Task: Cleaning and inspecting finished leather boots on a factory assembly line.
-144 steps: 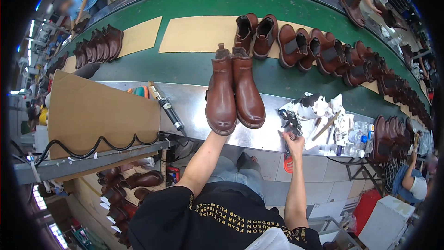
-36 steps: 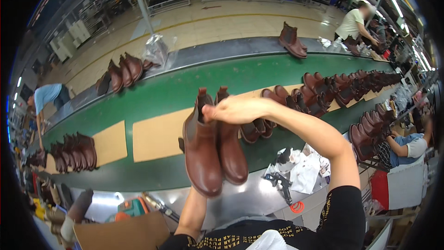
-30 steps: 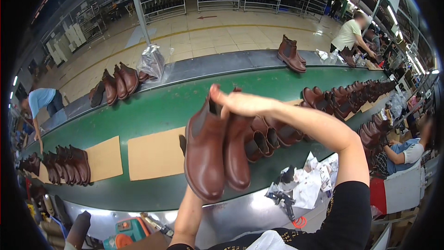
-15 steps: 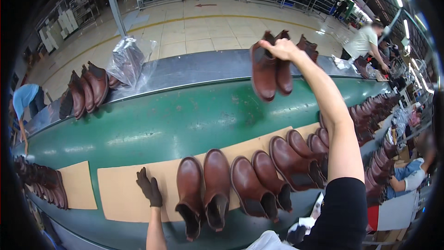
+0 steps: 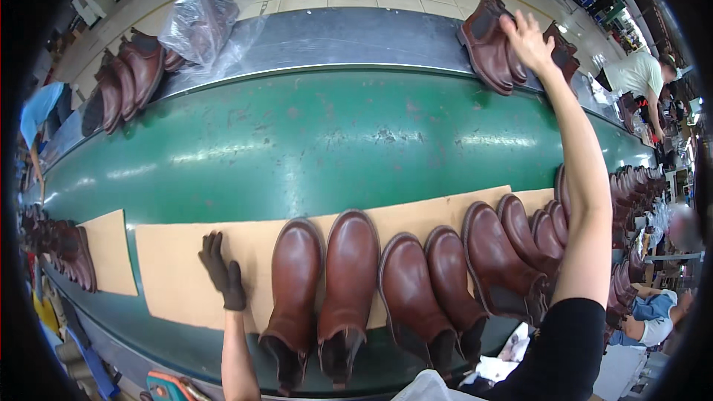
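Observation:
My right hand (image 5: 529,43), bare, reaches over to the far metal ledge with its fingers spread. It is beside a pair of brown boots (image 5: 486,48) standing on that ledge; whether a fingertip still touches them I cannot tell. My left hand (image 5: 223,271), in a dark glove, hovers over or rests on a cardboard sheet (image 5: 171,252), its fingers stretched and nothing in them. Just right of it stands a pair of brown ankle boots (image 5: 297,275), toes pointing away from me. Further boots (image 5: 420,282) stand in a row to the right along the cardboard.
The green belt (image 5: 297,134) runs across the middle. Beyond it, the metal ledge (image 5: 319,37) carries boots (image 5: 134,74) and a clear plastic bag (image 5: 200,22) at left. Co-workers are at far left (image 5: 43,111) and far right (image 5: 631,78). More boots (image 5: 67,252) stand at left.
My right hand has let go of the boot pair, which has gone from above the belt to the far ledge. My left hand stays over the cardboard. The view has shifted.

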`<state>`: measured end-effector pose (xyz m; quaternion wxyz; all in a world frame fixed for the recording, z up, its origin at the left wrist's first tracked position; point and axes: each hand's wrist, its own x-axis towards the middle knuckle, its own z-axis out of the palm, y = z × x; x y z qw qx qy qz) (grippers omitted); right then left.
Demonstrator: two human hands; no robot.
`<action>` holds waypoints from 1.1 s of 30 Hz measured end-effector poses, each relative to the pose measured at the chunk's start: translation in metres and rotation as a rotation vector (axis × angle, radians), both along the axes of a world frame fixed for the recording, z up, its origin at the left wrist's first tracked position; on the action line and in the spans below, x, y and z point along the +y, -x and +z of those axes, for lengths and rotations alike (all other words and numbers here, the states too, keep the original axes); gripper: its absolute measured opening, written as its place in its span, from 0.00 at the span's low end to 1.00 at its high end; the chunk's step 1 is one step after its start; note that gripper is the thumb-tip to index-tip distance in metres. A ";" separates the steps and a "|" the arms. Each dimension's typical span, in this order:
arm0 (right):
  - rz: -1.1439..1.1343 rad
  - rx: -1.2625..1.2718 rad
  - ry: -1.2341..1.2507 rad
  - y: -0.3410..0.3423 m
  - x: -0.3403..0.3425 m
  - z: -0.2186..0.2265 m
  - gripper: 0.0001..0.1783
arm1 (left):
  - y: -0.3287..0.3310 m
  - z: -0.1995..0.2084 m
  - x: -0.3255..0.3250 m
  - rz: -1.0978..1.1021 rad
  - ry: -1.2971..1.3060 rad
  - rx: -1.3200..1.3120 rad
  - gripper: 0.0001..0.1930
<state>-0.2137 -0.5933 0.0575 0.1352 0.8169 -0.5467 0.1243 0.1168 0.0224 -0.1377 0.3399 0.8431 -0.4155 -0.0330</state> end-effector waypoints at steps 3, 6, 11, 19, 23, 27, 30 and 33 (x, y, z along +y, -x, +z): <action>0.357 0.223 0.004 0.025 0.115 0.031 0.35 | -0.016 0.018 0.011 -0.051 0.056 0.377 0.25; 0.590 0.361 -0.078 0.049 0.275 0.098 0.32 | 0.039 0.129 0.024 -0.156 0.117 0.787 0.22; 0.454 0.146 -0.501 0.147 0.467 0.138 0.33 | 0.161 0.216 0.044 -0.548 -0.345 0.158 0.36; 0.315 -0.307 -1.054 0.199 0.627 0.099 0.28 | 0.183 0.158 0.043 -0.393 -0.365 -0.380 0.05; 0.409 -0.591 -0.994 0.178 0.666 0.092 0.24 | 0.207 0.210 0.078 -0.577 -0.338 -0.299 0.03; 0.368 -1.045 -1.097 0.145 0.695 0.026 0.26 | 0.273 0.257 0.198 -0.577 -0.419 -0.240 0.04; 0.439 -0.968 -1.240 0.117 0.732 -0.051 0.32 | 0.301 0.247 0.258 -0.616 -0.589 0.002 0.06; 0.446 -0.913 -1.395 0.110 0.765 -0.071 0.35 | 0.289 0.214 0.320 -0.573 -0.278 0.366 0.07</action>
